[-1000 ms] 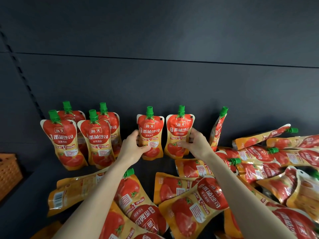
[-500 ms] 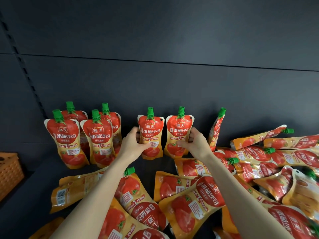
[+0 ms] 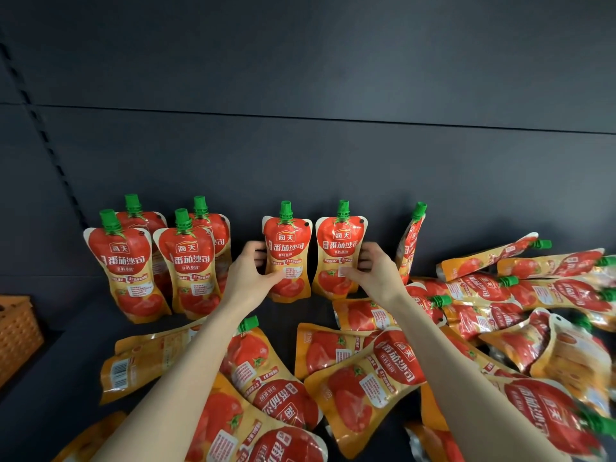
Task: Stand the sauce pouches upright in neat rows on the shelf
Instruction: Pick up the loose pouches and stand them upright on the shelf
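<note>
- The left hand (image 3: pixel 251 273) gripped the left edge of an upright sauce pouch (image 3: pixel 287 258), thumb across the front, fingers curled behind.
- The right hand (image 3: pixel 375 275) clasped the right edge of a second upright pouch (image 3: pixel 339 255) the same way, thumb on its label.
- The two held pouches stood side by side, nearly touching, green caps up, bases on the dark shelf (image 3: pixel 46 378) close to the back panel (image 3: pixel 300 161).
- To their left, four standing pouches (image 3: pixel 181 265) formed two short rows, two in front and two behind.
- To their right, a lone pouch (image 3: pixel 410 245) stood edge-on, leaning against the back panel.
- Further right and nearer the camera, a heap of fallen pouches (image 3: pixel 373 371) lay flat, overlapping, pointing in many directions.
- A woven orange basket (image 3: pixel 16 335) sat at the far left edge, beside the shelf.
</note>
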A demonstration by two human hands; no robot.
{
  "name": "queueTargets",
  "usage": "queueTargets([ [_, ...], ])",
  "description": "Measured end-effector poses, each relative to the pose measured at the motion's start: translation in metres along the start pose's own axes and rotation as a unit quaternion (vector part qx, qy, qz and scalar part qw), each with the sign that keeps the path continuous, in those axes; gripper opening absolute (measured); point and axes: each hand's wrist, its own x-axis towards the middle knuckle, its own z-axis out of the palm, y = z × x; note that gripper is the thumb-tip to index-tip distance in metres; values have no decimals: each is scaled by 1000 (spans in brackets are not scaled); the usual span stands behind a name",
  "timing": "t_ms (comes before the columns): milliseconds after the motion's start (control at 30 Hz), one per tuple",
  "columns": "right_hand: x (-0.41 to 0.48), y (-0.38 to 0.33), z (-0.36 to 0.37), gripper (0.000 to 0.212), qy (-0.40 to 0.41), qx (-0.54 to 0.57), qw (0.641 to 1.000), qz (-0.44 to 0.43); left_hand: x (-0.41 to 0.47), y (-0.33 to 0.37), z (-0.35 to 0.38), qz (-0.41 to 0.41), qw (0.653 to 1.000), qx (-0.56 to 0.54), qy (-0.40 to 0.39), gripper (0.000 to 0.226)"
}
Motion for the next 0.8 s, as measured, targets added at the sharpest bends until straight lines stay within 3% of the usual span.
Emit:
queueTargets([
  [233, -23, -1, -16, 42, 48, -53, 997, -39, -26, 7, 3, 76, 993, 38, 80, 50],
  [467, -45, 8, -75, 15, 118, -114, 984, -72, -43, 61, 46, 137, 990, -29, -12, 17],
  [633, -41, 40, -128, 15, 154, -105, 982, -21, -40, 97, 118, 126, 989, -55, -45, 32],
  [733, -29, 65, -156, 18, 172, -83, 981, 31, -37, 114, 160, 101, 993, -59, -12, 50],
  [800, -17, 84, -172, 22, 173, -75, 979, 76, -37, 125, 180, 75, 995, -57, 23, 48],
])
